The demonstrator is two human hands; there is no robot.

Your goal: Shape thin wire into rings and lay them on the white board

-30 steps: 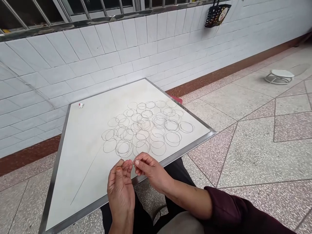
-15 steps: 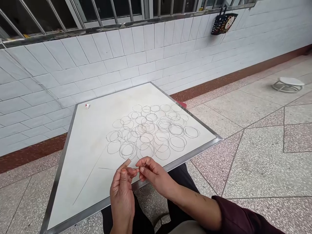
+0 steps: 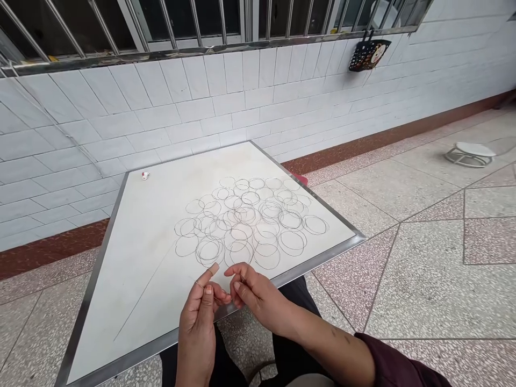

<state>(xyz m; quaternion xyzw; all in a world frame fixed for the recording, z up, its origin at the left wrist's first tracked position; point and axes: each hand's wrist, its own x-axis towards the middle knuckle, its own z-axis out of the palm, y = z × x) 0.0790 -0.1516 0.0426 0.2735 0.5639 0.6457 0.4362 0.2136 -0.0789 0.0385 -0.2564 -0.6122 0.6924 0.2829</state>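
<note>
Left hand (image 3: pixel 196 333) and right hand (image 3: pixel 262 301) grip a thin wire (image 3: pixel 216 293) closed between their fingers, over the near edge of a white board (image 3: pixel 121 279), near a cluster of wire rings (image 3: pixel 245 220).

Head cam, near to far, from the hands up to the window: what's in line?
left hand and right hand → steel front edge of the white board → cluster of thin dark circles → white tiled wall → barred window
</note>
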